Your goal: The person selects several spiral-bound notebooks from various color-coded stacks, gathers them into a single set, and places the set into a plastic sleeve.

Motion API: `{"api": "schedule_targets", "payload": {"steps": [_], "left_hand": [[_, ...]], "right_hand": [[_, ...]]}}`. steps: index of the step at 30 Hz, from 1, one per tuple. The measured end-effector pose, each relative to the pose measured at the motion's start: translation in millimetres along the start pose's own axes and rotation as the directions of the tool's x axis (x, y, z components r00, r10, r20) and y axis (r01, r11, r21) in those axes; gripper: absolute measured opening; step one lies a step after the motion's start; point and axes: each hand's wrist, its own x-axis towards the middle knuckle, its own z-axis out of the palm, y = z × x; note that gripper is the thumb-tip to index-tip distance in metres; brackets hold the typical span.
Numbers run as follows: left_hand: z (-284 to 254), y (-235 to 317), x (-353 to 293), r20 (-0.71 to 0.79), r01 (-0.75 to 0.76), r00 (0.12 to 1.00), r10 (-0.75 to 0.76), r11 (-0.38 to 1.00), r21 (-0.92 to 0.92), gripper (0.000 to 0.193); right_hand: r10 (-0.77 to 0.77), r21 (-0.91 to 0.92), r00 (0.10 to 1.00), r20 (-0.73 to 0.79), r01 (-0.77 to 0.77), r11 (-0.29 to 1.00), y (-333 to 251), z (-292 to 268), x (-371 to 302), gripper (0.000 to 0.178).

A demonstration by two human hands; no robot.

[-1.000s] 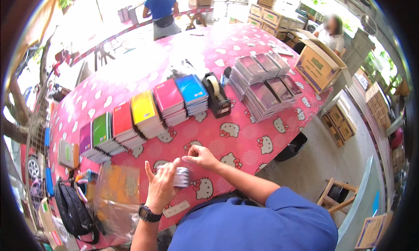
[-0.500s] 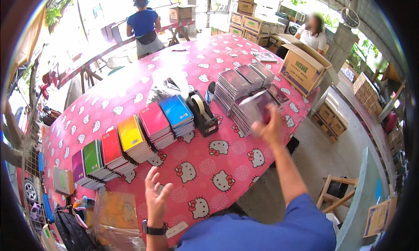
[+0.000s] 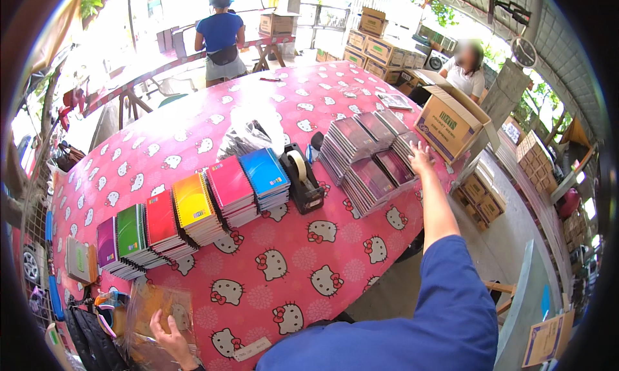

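Note:
My right hand reaches out at the right edge of the clear-wrapped notebook stacks, its fingers spread. Whether its fingertips touch the rightmost stack I cannot tell. The packs have dark purple and reddish covers and stand in several piles of differing height. Down at the lower left, my left hand is above or against clear plastic bags, holding nothing, with fingers apart. Between the hands runs a row of spiral notebook stacks in purple, green, red, yellow, pink and blue. A black tape dispenser stands beside the blue stack.
A pink patterned cloth covers the table. An open cardboard box stands at its right edge, near a seated person. Another person works at a far bench. Clear plastic lies behind the notebooks; a black bag is lower left.
My right hand has moved from the near wrapped stack to the right edge of the stacks. My left hand has dropped leftward to the plastic bags. The view has shifted slightly.

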Motion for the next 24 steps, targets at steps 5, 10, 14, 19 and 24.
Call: {"api": "schedule_targets", "payload": {"steps": [5,10,14,19,24], "left_hand": [[-47.6,-46.1,-34.6,-0.075,0.216,0.975,-0.211,0.796,0.565,0.029],[-20.6,-72.8,-42.1,-0.088,0.049,0.996,0.006,0.794,0.606,0.028],[-28.9,-118.4,-38.0,-0.082,0.194,0.981,-0.176,0.923,0.332,0.026],[-14.7,-80.0,-30.3,-0.245,0.115,0.97,0.005,0.873,0.474,0.017],[19.9,-50.0,-17.0,-0.298,0.298,0.941,-0.161,0.813,0.5,0.026]], "right_hand": [[-0.219,0.49,0.768,-0.602,0.572,0.658,-134.5,-12.5,-117.1,0.028],[-0.613,0.849,0.716,-0.333,0.51,0.135,-200.5,3.7,-275.9,0.014],[-0.893,0.871,0.389,-0.229,0.491,-0.01,-234.0,31.2,-358.4,0.012],[-0.943,0.902,0.305,-0.133,0.431,0.012,-242.7,33.5,-398.7,0.014],[-0.917,0.942,0.398,0.003,0.306,0.136,-242.7,40.7,-419.8,0.012]]}}
